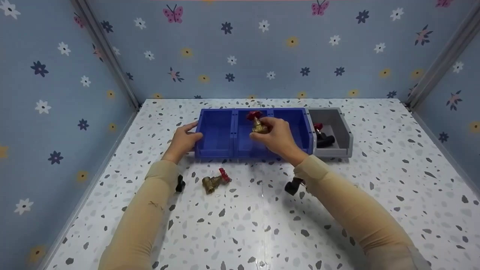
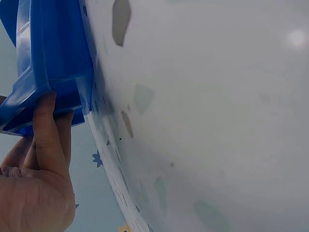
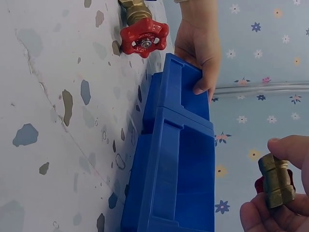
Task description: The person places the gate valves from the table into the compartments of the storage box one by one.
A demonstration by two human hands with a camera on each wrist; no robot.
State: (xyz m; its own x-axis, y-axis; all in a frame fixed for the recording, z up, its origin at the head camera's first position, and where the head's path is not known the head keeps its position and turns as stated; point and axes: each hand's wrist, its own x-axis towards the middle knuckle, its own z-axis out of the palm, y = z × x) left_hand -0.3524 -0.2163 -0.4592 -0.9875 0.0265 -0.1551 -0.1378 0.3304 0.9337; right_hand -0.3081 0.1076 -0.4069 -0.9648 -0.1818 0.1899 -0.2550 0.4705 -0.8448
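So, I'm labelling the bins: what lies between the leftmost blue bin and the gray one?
The head view shows the middle blue bin and right blue bin there, the right hand holding a brass valve over them.

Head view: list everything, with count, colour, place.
Table: one, speckled white, below
Walls: three, flowered blue, around table
Posts: two, grey, wall corners
Blue bins: three, blue, in row
Grey bin: one, grey, right end
Raised valve: one, brass and red, over middle blue bin
Loose valve: one, brass and red, on table
Black fitting: one, black and red, in grey bin
Black parts: two, black, on table, partly hidden
Sleeves: two, tan, in foreground
Left hand: one, bare, holding leftmost bin
Right hand: one, bare, gripping raised valve
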